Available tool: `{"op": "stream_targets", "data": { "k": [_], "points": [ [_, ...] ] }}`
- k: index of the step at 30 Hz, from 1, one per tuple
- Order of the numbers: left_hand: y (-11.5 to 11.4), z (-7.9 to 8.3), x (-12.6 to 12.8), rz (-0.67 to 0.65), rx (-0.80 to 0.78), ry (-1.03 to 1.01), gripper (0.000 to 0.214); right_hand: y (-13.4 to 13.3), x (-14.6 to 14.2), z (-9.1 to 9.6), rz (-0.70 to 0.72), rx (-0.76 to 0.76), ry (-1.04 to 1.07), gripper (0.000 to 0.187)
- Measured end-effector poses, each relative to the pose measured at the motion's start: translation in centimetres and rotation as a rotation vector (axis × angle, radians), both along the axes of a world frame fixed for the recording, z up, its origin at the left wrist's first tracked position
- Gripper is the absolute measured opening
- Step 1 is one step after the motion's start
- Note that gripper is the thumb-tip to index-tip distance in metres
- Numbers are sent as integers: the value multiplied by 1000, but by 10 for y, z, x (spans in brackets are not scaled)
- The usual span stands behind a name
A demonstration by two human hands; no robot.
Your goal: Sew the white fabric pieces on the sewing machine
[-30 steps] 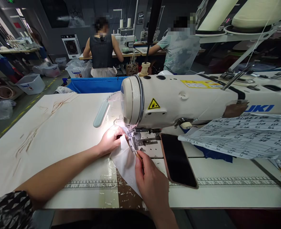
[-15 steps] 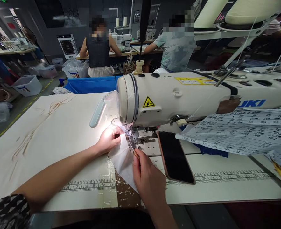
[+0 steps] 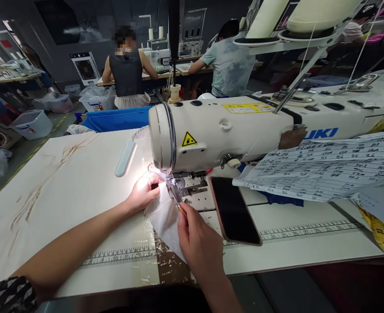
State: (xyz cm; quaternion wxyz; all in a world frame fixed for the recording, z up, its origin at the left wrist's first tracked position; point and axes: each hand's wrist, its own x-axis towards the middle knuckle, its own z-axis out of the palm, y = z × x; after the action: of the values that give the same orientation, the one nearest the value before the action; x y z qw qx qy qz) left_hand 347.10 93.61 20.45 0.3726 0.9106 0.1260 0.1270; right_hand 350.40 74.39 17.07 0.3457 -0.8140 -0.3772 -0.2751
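Note:
My left hand (image 3: 144,191) is closed in a pinch on the white cloth (image 3: 162,213), just left of the presser foot under the lit head of the sewing machine (image 3: 195,134). From there the cloth drapes down over the table's front part, between my hands. In my right hand (image 3: 200,239) is a pair of tweezers (image 3: 175,196), gripped near the back end. Their thin metal points reach up and left to the cloth's edge beside the needle area. The exact contact at the tips is too small to tell.
Right of my right hand lies a phone (image 3: 234,211). Beyond it are a handwritten sheet (image 3: 325,167) and a yellow tape measure (image 3: 379,232). A pale blue-handled tool (image 3: 125,158) and loose cloth strips (image 3: 64,156) lie on the left. Two people sit at machines ahead.
The camera view has shifted, so the whole scene sits slightly further left. Both hands keep their grips on the cloth and the tweezers, with little movement relative to the machine.

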Motion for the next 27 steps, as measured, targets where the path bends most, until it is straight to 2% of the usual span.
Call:
{"op": "stream_targets", "data": {
  "k": [4, 7, 10, 12, 15, 17, 21, 23, 27],
  "points": [
    [-1, 2, -1, 42, -81, -3, 23, 3, 0, 1, -33, -15, -45, 39],
    [-2, 4, -1, 21, -53, -9, 23, 5, 0, 2, -49, -27, -56, 43],
    [-3, 4, -1, 11, -27, -18, 13, 5, -1, 2, -57, -35, -60, 46],
    [-2, 4, -1, -4, 51, -17, 8, 4, -1, 2, -56, -50, -66, 46],
    [0, 1, 0, -18, 254, -21, 20, 4, 0, 2, -45, -59, -64, 44],
    [1, -1, 1, -22, 299, -34, 19, 4, 0, 1, -39, -48, -57, 43],
    [3, -3, 1, -22, 101, -47, 7, 4, -1, 0, -35, -41, -42, 40],
    [3, -1, 1, -2, 12, -45, 9, 4, -1, 0, -34, -49, -34, 39],
    [0, 4, 1, 10, -25, -33, 14, 4, -1, 1, -45, -55, -41, 39]
  ]
}}
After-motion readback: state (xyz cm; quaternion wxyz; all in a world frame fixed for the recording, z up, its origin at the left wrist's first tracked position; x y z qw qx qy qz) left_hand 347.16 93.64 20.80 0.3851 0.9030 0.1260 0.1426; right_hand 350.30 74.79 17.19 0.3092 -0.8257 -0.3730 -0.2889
